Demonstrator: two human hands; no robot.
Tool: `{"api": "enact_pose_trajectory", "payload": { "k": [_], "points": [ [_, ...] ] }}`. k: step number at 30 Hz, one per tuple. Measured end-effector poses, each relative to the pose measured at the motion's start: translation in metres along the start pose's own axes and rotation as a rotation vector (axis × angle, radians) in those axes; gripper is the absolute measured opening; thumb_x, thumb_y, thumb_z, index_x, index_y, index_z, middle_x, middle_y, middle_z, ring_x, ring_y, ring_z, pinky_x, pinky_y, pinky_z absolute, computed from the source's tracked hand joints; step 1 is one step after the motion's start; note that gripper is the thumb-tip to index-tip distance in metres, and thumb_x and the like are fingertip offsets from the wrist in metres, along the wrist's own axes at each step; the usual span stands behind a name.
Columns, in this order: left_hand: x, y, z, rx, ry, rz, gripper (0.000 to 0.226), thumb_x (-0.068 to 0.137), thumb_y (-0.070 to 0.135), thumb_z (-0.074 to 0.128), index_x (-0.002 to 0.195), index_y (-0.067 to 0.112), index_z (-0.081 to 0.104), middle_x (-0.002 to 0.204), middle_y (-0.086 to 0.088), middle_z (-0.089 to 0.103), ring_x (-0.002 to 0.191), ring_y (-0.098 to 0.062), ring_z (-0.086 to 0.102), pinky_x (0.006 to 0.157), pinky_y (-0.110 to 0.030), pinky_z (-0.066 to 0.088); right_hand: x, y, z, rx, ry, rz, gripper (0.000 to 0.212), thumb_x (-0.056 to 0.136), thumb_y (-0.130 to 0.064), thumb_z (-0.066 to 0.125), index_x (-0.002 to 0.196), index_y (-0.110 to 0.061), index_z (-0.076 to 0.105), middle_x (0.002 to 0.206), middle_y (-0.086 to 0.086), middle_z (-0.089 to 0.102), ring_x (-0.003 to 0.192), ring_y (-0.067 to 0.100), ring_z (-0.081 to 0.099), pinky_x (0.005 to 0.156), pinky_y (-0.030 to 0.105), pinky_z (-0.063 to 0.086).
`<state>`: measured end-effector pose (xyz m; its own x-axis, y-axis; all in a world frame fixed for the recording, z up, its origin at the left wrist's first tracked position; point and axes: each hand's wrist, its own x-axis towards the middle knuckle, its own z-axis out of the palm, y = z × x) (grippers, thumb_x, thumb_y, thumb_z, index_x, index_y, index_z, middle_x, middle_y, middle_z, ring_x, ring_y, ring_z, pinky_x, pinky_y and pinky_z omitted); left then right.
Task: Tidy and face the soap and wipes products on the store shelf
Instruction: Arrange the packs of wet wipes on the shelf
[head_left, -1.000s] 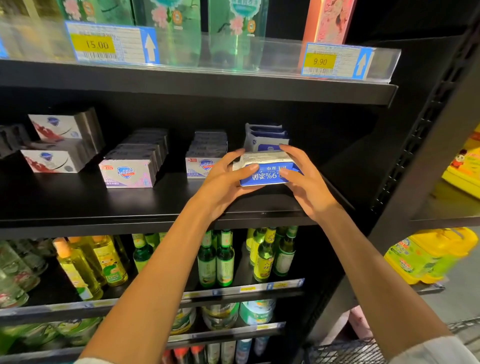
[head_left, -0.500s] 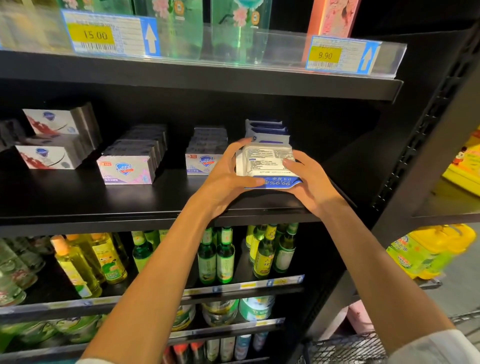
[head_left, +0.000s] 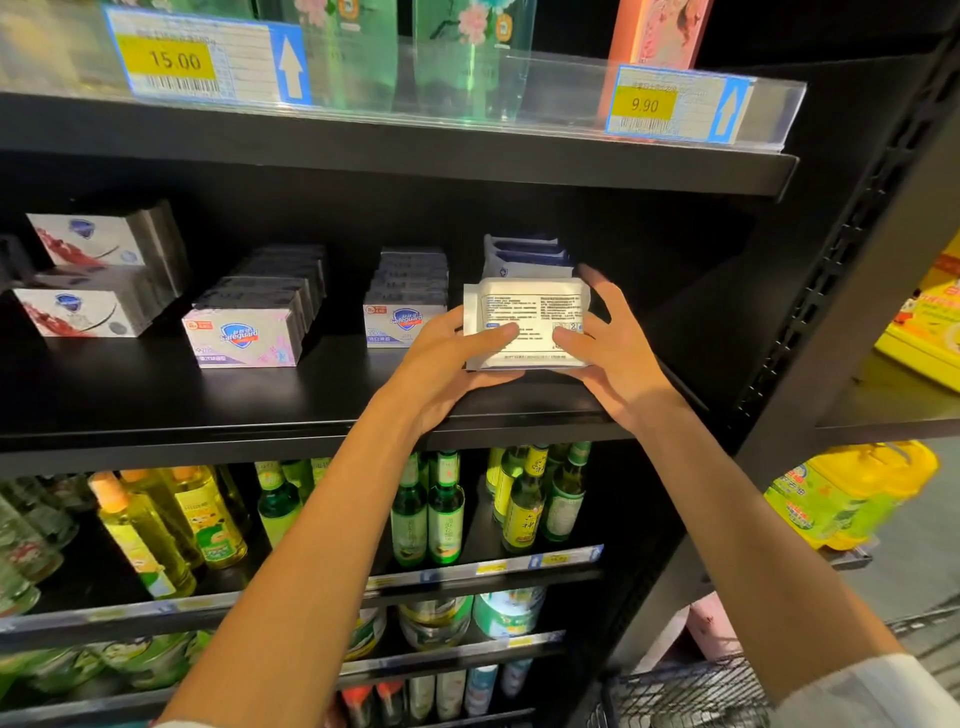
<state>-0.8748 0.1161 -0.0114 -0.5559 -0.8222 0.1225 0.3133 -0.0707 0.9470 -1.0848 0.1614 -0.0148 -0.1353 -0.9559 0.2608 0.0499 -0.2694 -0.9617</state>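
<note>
Both hands hold one white wipes pack (head_left: 527, 322) upright above the black middle shelf (head_left: 208, 410), its printed text side toward me. My left hand (head_left: 447, 364) grips its left edge and my right hand (head_left: 613, 348) grips its right edge. Behind it stand more blue and white wipes packs (head_left: 524, 257). To the left are rows of Safeguard soap boxes: one row (head_left: 405, 306) beside my left hand, another row (head_left: 249, 327) at the middle, and two stacked red and white rows (head_left: 88, 280) at the far left.
The shelf above (head_left: 395, 156) carries green bottles and price tags 15.00 (head_left: 176, 60) and 9.90 (head_left: 647, 106). Green and yellow bottles (head_left: 441, 504) fill the shelves below. A black upright (head_left: 852, 322) bounds the right side. A wire basket (head_left: 685, 696) sits at the bottom right.
The wipes pack was tipped up in my hands: its blue label face turned away and the white printed back now faces me. Both hands kept their grip.
</note>
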Motion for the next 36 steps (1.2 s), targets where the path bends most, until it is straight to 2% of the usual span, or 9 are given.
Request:
{"api": "enact_pose_trajectory", "payload": {
  "k": [4,7,12,16,21,24,29,32,36],
  "points": [
    [0.0014,-0.0009,-0.0028,0.015,0.028,0.021,0.045,0.097,0.004,0.07,0.14,0.007,0.059,0.128,-0.012,0.073,0.119,-0.031,0.071,0.102,-0.055,0.056,0.0009,0.0007,0.0008,-0.008,-0.011,0.012,0.084,0.092,-0.003,0.076,0.157,-0.034,0.034,0.138,0.005,0.068,0.128,0.028,0.066,0.1,0.054,0.058],
    [0.0003,0.0005,-0.002,0.027,0.048,0.048,0.048,0.095,0.0,0.071,0.141,0.009,0.058,0.127,-0.011,0.074,0.117,-0.029,0.072,0.1,-0.051,0.058,0.0005,-0.0004,0.0026,0.012,0.011,0.03,0.075,0.097,-0.005,0.07,0.157,-0.03,0.034,0.134,0.006,0.07,0.123,0.028,0.069,0.099,0.056,0.058],
    [0.0005,-0.0003,-0.0035,0.055,0.032,0.1,0.055,0.092,-0.002,0.074,0.143,0.01,0.055,0.131,-0.013,0.071,0.121,-0.031,0.069,0.104,-0.052,0.056,-0.0004,-0.0009,0.003,-0.048,-0.044,0.031,0.055,0.098,-0.008,0.069,0.148,-0.016,0.048,0.132,0.01,0.071,0.12,0.033,0.07,0.097,0.06,0.058],
    [0.0003,-0.0012,-0.0047,0.094,0.012,0.117,0.056,0.091,-0.004,0.074,0.142,0.01,0.056,0.131,-0.014,0.071,0.122,-0.031,0.069,0.104,-0.053,0.055,-0.0026,-0.0002,0.0035,-0.061,-0.021,0.015,0.064,0.085,-0.018,0.079,0.143,-0.009,0.054,0.133,0.012,0.07,0.122,0.033,0.069,0.098,0.055,0.057],
    [-0.001,-0.0003,-0.0037,0.092,0.031,0.099,0.051,0.094,0.007,0.075,0.141,0.013,0.057,0.13,-0.011,0.072,0.121,-0.028,0.07,0.101,-0.052,0.058,-0.0028,0.0012,0.0022,-0.064,0.024,-0.015,0.05,0.091,-0.004,0.076,0.136,-0.015,0.057,0.126,0.007,0.073,0.12,0.028,0.07,0.091,0.044,0.062],
    [-0.0003,0.0003,-0.0031,0.045,0.064,0.065,0.05,0.092,0.02,0.077,0.138,0.013,0.058,0.13,-0.012,0.071,0.121,-0.028,0.069,0.104,-0.054,0.056,-0.0021,0.0035,0.002,-0.076,0.054,-0.052,0.052,0.089,-0.001,0.077,0.133,-0.02,0.058,0.127,0.006,0.072,0.122,0.024,0.069,0.094,0.043,0.061],
    [-0.0015,0.0015,-0.0013,-0.036,0.023,-0.031,0.051,0.094,0.033,0.074,0.139,0.013,0.059,0.131,-0.012,0.072,0.12,-0.031,0.07,0.106,-0.053,0.054,-0.0048,0.002,0.0038,-0.151,0.052,-0.113,0.059,0.079,-0.018,0.084,0.131,-0.03,0.059,0.13,0.002,0.07,0.127,0.021,0.065,0.098,0.044,0.059],
    [-0.0009,0.001,-0.0025,-0.033,0.025,-0.036,0.048,0.096,0.028,0.075,0.138,0.011,0.06,0.129,-0.013,0.072,0.12,-0.032,0.07,0.107,-0.053,0.054,-0.0064,0.0026,0.0052,-0.189,0.035,-0.141,0.059,0.078,-0.024,0.085,0.13,-0.035,0.06,0.13,-0.001,0.069,0.128,0.02,0.063,0.099,0.045,0.059],
    [-0.0011,0.0009,-0.0041,-0.014,0.062,0.022,0.041,0.093,0.021,0.078,0.13,0.012,0.063,0.125,-0.01,0.074,0.12,-0.028,0.07,0.107,-0.051,0.054,-0.0038,0.0041,0.0042,-0.215,-0.006,-0.148,0.062,0.084,-0.03,0.086,0.139,-0.033,0.057,0.138,0.001,0.063,0.134,0.022,0.058,0.101,0.048,0.058]
  ]
}}
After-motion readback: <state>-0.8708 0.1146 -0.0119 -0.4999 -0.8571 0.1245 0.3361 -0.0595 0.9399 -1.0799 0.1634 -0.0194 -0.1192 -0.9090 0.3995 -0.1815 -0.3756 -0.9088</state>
